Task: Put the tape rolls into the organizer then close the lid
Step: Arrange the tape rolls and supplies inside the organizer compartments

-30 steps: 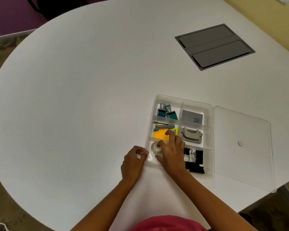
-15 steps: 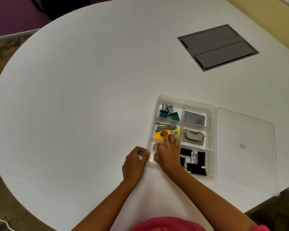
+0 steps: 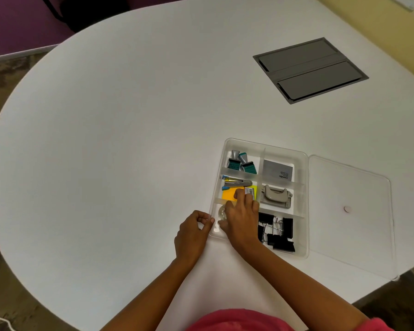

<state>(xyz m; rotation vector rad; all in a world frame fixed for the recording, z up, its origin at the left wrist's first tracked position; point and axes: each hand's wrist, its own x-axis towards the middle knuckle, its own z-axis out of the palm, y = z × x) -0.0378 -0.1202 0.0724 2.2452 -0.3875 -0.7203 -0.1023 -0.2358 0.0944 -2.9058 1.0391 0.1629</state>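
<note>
With the right hand (image 3: 242,219) now lowered, fingers spread on the tape roll (image 3: 222,213) in the organizer (image 3: 305,206), the left hand (image 3: 193,231) pinches its rim; the lid (image 3: 349,211) remains open.

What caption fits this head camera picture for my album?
Right hand presses a clear tape roll into the clear plastic organizer; left hand steadies its edge.

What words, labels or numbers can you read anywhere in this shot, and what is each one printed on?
"camlin": on the grey box in the organizer's far right compartment, printed sideways.
Smaller lines beside that word: too small to read.
White barcode sticker on the yellow sticky notes: blurred, unreadable.
Nothing else carries legible text.
</note>
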